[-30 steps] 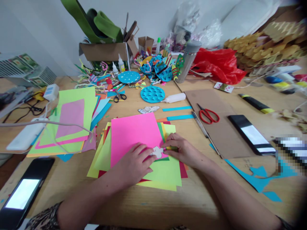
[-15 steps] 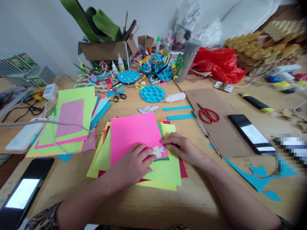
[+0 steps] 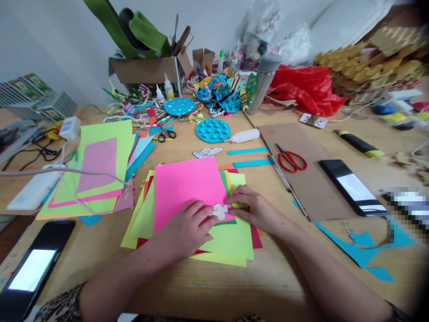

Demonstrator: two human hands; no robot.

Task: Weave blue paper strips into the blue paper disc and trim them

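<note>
A small white fish-shaped paper cutout (image 3: 220,212) lies at the lower right of a pink paper sheet (image 3: 187,179). My left hand (image 3: 192,228) rests flat on the pink sheet, fingers spread, fingertips at the cutout's left end. With fingers curled together, my right hand (image 3: 250,205) pinches the cutout's right end, by the sheet's edge. Under the pink sheet is a fanned stack of coloured paper (image 3: 234,243) in yellow-green, dark red and green. Several drawn fish cutouts (image 3: 208,152) lie just beyond the sheet.
Red-handled scissors (image 3: 291,160) lie on cardboard (image 3: 318,192) to the right, with a phone (image 3: 351,188) beside them. A white glue bottle (image 3: 245,136) touches a blue scaled disc (image 3: 212,130). Another paper pile (image 3: 110,134) and a phone (image 3: 36,264) lie left.
My right fingers have shifted slightly at the cutout's right end, and the cutout has moved a little left. My left hand stays almost still.
</note>
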